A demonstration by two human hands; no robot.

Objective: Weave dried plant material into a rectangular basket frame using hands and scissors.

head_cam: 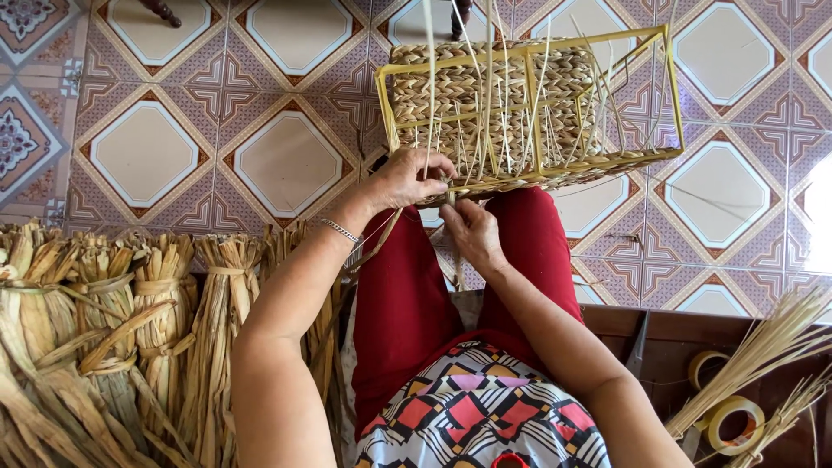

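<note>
Two hands weaving one basket on the lap

Left hand [414,178] and right hand [471,230] pinch fibre strands at the near edge of the half-woven straw basket on its yellow metal frame [520,113]; two tape rolls [724,407] lie well right of it.

No packages, labels, signs or screens are in view.

bare arms, no sleeves; thin silver bracelet [341,230] on the left wrist; red trousers [407,303]; patterned top [481,412] in black, white, red, pink and yellow geometric shapes.
</note>
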